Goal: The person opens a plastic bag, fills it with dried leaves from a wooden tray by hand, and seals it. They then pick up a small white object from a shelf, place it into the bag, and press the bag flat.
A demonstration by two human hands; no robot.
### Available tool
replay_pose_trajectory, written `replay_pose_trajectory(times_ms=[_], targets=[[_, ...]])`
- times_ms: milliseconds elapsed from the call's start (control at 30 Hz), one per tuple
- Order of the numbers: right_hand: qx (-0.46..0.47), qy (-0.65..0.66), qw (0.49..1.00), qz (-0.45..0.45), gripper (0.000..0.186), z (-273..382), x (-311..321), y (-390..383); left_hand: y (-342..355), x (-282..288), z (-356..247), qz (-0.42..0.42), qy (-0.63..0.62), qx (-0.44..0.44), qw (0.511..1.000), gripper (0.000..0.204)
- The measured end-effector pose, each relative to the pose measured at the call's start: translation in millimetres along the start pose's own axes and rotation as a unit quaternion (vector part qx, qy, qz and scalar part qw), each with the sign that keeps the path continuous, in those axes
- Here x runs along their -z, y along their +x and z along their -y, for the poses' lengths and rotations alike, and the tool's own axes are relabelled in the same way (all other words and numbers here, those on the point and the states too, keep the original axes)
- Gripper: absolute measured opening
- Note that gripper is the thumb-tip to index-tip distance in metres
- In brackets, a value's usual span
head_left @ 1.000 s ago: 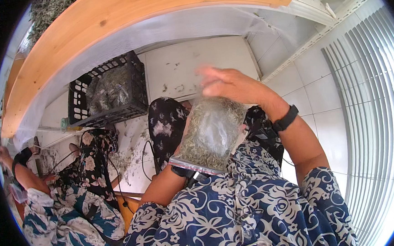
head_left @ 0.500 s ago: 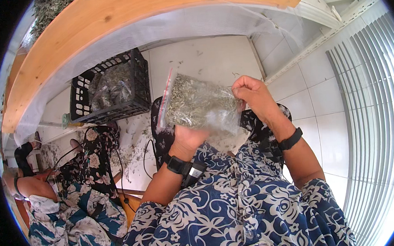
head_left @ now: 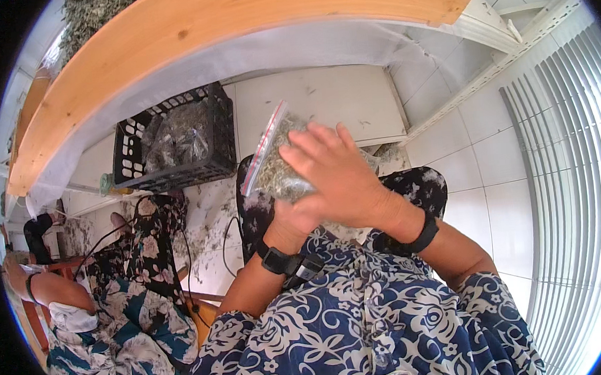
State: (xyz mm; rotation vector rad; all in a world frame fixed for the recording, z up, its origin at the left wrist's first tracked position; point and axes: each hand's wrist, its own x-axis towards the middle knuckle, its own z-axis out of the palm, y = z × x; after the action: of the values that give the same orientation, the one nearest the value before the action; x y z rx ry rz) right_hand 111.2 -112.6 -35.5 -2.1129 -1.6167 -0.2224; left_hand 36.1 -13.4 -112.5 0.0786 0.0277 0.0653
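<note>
A clear zip bag (head_left: 270, 169) of dried grey-green herb lies tilted over my lap, its red-striped edge on the left. My left hand (head_left: 293, 219) supports the bag from underneath; the bag and my other hand hide its fingers. Across the top of the bag lies my right hand (head_left: 341, 177), palm down with fingers stretched out and slightly blurred. It covers much of the bag's middle and right side.
A black plastic crate (head_left: 177, 172) of filled clear bags stands at the far left. A wooden beam (head_left: 288, 7) arches across the top, with loose herb (head_left: 93, 17) behind it. At left sits another person (head_left: 115, 333) in patterned clothes. A slatted grille (head_left: 556, 162) lines the right.
My right hand has let go of the bag's right edge and moved left onto its top, fingers now flat. My left hand stays beneath the bag.
</note>
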Motion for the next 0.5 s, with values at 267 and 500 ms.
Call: replay_pose_trajectory(times_ms=[267, 500], targets=[[0.048, -0.011, 0.999, 0.006, 0.079, -1, -6, 8, 0, 0, -1, -0.023, -0.008, 0.029, 0.999, 0.055], [0.084, -0.005, 0.996, 0.020, 0.063, 13, -13, 2, 0, 1, -2, -0.037, -0.015, 0.053, 0.998, 0.054]])
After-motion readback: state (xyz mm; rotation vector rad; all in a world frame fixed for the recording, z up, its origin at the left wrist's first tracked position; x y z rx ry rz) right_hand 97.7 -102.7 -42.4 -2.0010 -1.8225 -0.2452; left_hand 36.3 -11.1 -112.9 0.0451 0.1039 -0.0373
